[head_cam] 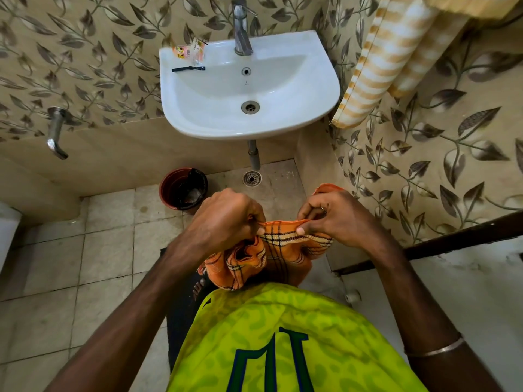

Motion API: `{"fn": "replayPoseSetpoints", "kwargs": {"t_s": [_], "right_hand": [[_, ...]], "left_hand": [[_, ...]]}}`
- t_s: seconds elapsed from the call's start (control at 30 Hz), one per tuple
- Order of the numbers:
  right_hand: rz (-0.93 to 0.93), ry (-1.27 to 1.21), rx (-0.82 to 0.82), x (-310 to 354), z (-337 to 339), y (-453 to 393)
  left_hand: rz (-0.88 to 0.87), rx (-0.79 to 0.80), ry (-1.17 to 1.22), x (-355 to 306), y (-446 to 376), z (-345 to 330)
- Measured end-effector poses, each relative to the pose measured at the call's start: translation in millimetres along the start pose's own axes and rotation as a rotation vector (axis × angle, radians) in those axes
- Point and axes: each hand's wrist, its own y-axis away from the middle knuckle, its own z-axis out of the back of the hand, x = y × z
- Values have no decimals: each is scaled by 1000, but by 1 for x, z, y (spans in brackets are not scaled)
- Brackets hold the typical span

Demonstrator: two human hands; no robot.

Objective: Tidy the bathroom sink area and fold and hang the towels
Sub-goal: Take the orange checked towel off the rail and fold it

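An orange checked towel hangs bunched in front of my waist. My left hand pinches its top edge on the left and my right hand pinches the same edge on the right, so a short stretch is pulled taut between them. The white sink is on the wall ahead, with a chrome tap. On the sink's left rim lie a small orange and clear packet and a thin black item. A yellow and white striped towel hangs on the wall to the right.
A brown bin with a black liner stands on the tiled floor below the sink, beside a floor drain. A chrome wall spout sticks out at the left. A dark door edge runs along the right.
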Motion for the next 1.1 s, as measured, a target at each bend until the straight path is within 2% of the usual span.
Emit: {"fn": "replayPoseSetpoints", "kwargs": {"t_s": [0.2, 0.33, 0.43, 0.83, 1.1], "right_hand": [[32, 38, -4, 4, -8, -3], [56, 51, -18, 11, -10, 0], [49, 64, -19, 9, -5, 3], [-73, 93, 225, -10, 6, 0], [-135, 87, 218, -31, 12, -3]], "left_hand": [[26, 82, -37, -6, -9, -4], [-86, 26, -44, -23, -18, -17], [-92, -6, -73, -26, -21, -18], [-182, 2, -105, -23, -14, -16], [-179, 4, -100, -15, -5, -10]]}}
